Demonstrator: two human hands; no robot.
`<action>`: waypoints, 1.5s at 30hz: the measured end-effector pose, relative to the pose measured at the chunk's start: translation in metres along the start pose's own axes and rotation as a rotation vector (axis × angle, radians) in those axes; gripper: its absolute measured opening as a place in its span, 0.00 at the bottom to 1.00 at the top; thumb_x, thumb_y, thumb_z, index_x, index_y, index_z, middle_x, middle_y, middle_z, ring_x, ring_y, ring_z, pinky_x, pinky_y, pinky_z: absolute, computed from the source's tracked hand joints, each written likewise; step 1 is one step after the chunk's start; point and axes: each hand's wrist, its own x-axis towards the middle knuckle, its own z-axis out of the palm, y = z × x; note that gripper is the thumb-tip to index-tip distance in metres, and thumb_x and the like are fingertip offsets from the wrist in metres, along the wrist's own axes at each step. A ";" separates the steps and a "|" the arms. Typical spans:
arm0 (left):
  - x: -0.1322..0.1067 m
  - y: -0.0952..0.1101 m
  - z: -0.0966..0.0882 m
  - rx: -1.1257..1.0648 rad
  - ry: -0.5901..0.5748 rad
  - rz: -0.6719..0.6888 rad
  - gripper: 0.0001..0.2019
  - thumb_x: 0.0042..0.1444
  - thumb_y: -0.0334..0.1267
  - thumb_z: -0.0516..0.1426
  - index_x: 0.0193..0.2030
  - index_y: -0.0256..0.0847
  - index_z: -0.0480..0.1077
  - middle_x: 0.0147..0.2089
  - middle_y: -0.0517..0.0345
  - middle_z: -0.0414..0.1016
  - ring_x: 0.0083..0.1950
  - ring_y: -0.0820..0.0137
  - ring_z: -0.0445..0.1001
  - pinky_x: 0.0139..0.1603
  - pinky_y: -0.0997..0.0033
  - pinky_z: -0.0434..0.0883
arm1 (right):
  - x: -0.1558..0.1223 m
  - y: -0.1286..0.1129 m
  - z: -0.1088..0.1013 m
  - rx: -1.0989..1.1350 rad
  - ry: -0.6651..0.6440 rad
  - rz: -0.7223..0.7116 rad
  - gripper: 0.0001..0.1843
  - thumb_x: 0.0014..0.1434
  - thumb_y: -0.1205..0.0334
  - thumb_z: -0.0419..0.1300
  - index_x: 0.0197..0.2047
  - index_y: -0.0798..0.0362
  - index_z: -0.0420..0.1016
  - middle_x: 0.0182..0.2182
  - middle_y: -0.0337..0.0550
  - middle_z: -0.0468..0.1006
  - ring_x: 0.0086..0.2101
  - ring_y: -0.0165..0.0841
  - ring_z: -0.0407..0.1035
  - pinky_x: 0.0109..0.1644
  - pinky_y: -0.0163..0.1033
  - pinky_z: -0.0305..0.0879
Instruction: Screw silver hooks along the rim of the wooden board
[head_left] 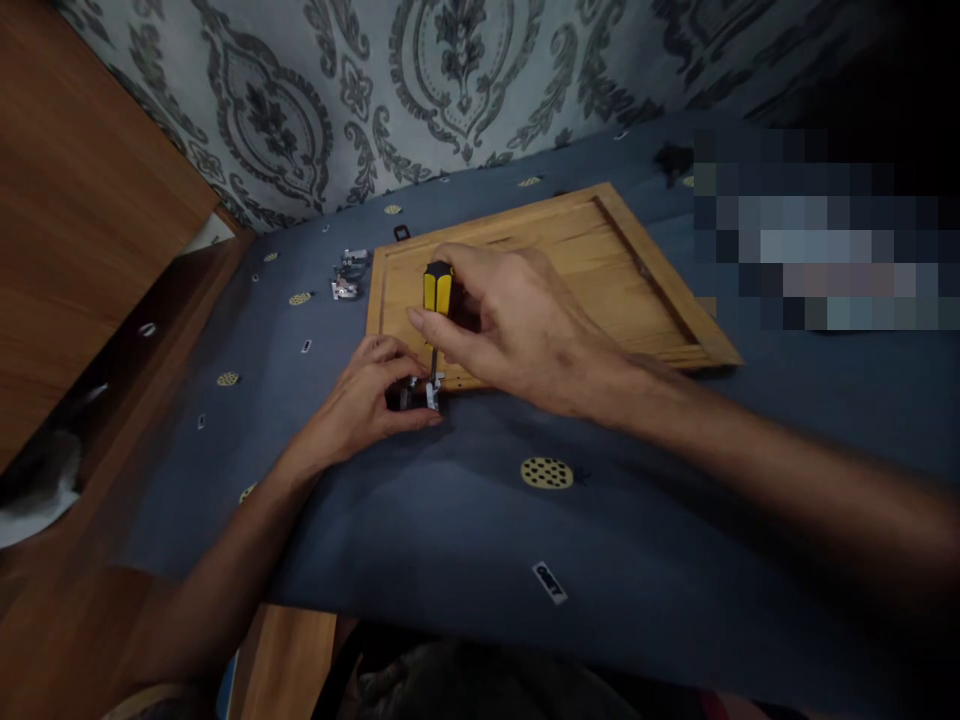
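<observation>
A wooden cabinet door [577, 270] with a raised frame lies flat on the blue patterned sheet. In my right hand [517, 320] is a screwdriver [437, 290] with a yellow and black handle, its shaft pointing down. The tip meets a metal hinge [433, 393] at the door's near left corner. My left hand [375, 390] grips this hinge between thumb and fingers, which hide part of it. More metal hinges [346, 277] lie on the sheet just past the door's left edge.
Beyond the door's far edge sits a small dark square piece [402, 233]. A patterned curtain [360, 110] hangs behind the sheet [450, 540]. Wooden furniture [90, 200] stands at the left. A small dark object [673, 160] lies far right, near a blurred-out patch.
</observation>
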 end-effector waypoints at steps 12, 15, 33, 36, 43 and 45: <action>-0.001 -0.001 0.005 -0.033 0.029 -0.009 0.19 0.61 0.55 0.74 0.52 0.47 0.83 0.57 0.51 0.81 0.64 0.52 0.72 0.69 0.47 0.73 | 0.007 0.010 -0.010 0.256 -0.139 -0.071 0.14 0.65 0.64 0.68 0.31 0.48 0.68 0.28 0.33 0.72 0.32 0.30 0.67 0.34 0.38 0.59; -0.001 0.001 0.003 -0.039 0.024 -0.012 0.19 0.61 0.54 0.74 0.52 0.46 0.83 0.55 0.51 0.80 0.62 0.53 0.72 0.68 0.48 0.74 | 0.008 0.014 -0.011 0.269 -0.181 -0.095 0.12 0.64 0.67 0.69 0.32 0.49 0.71 0.29 0.33 0.75 0.32 0.29 0.69 0.35 0.37 0.62; -0.002 -0.003 0.009 -0.090 0.056 0.025 0.22 0.63 0.53 0.72 0.60 0.49 0.82 0.58 0.52 0.81 0.62 0.51 0.75 0.68 0.46 0.74 | -0.006 -0.003 0.002 0.115 -0.067 -0.133 0.21 0.72 0.62 0.65 0.32 0.46 0.58 0.27 0.32 0.68 0.30 0.31 0.66 0.37 0.40 0.60; -0.003 -0.003 0.008 -0.094 0.052 0.020 0.21 0.63 0.54 0.73 0.56 0.46 0.83 0.58 0.50 0.81 0.63 0.51 0.75 0.68 0.47 0.74 | -0.006 -0.004 -0.002 0.125 -0.029 -0.117 0.22 0.72 0.58 0.66 0.31 0.46 0.59 0.26 0.32 0.68 0.28 0.31 0.65 0.35 0.41 0.60; -0.004 0.000 0.004 -0.096 0.037 0.029 0.21 0.61 0.53 0.75 0.54 0.43 0.83 0.57 0.49 0.80 0.63 0.52 0.74 0.69 0.49 0.73 | -0.004 -0.012 -0.027 0.242 0.279 0.067 0.23 0.71 0.39 0.67 0.34 0.47 0.71 0.31 0.39 0.77 0.29 0.35 0.72 0.33 0.44 0.68; -0.004 0.000 0.005 -0.103 0.037 0.034 0.21 0.61 0.54 0.75 0.54 0.44 0.84 0.57 0.48 0.80 0.63 0.52 0.74 0.69 0.49 0.72 | -0.007 -0.007 -0.029 0.228 0.247 0.107 0.22 0.70 0.40 0.68 0.35 0.47 0.73 0.30 0.39 0.77 0.29 0.37 0.73 0.34 0.45 0.69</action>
